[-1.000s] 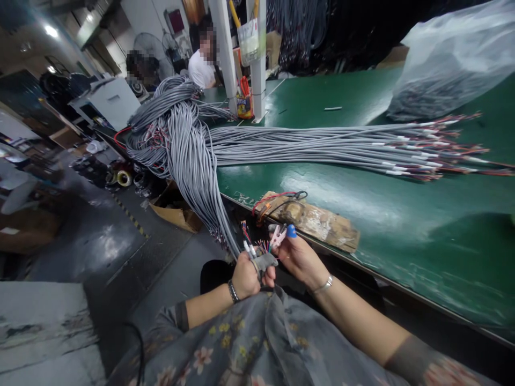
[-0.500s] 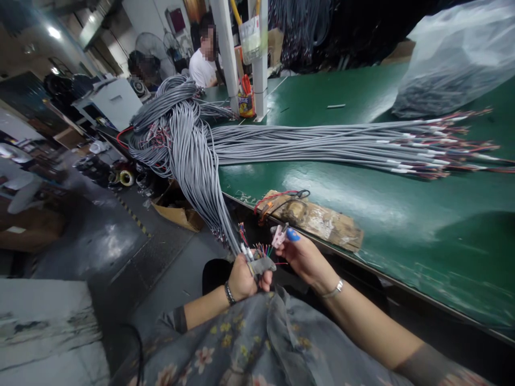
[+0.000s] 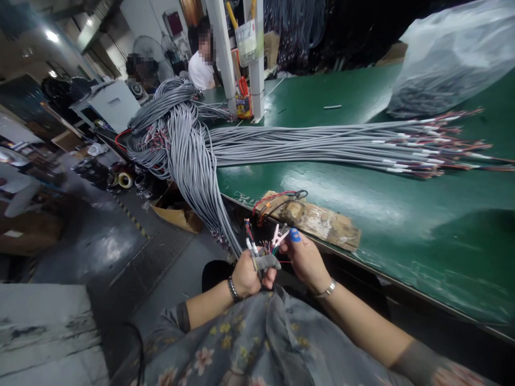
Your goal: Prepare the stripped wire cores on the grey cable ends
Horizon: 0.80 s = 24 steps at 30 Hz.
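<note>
My left hand (image 3: 246, 277) is closed round the end of a grey cable (image 3: 263, 262) whose thin coloured wires (image 3: 266, 246) fan out above my fist. My right hand (image 3: 304, 259), with a blue cover on one fingertip, pinches a small pale clip (image 3: 277, 236) at those wire tips. Both hands hover over my lap, just in front of the near edge of the green table (image 3: 362, 209). A thick bundle of grey cables (image 3: 193, 155) hangs off the table edge down toward my left hand.
More grey cables with coloured wire ends (image 3: 438, 145) lie across the table. A worn wooden board with red and black leads (image 3: 314, 217) sits at the near edge. A plastic bag (image 3: 446, 59) rests at back right. A white post (image 3: 251, 59) and seated people (image 3: 199, 64) are beyond.
My right hand has shifted slightly left, bringing the clip closer to the fanned wires. My left hand keeps its grip on the cable end.
</note>
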{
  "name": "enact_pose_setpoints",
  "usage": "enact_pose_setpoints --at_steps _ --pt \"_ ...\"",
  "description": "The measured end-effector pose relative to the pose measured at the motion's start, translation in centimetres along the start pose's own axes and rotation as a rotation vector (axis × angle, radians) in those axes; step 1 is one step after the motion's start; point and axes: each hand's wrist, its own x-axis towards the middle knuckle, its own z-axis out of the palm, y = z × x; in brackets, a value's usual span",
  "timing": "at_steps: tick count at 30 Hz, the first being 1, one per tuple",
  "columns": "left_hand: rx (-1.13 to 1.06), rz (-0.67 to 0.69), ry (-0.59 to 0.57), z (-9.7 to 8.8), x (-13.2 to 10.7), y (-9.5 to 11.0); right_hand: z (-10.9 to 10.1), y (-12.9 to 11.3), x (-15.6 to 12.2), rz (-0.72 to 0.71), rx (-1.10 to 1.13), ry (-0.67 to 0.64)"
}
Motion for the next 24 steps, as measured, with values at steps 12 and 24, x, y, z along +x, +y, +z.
enact_pose_setpoints --at_steps 12,24 --pt "-0.051 -0.003 0.065 -0.40 0.13 -0.56 0.31 -0.10 0.64 0.267 0.358 -0.106" --pt "0.031 -0.029 0.124 0.02 -0.33 -0.09 0.83 -0.28 0.57 0.241 0.378 -0.055"
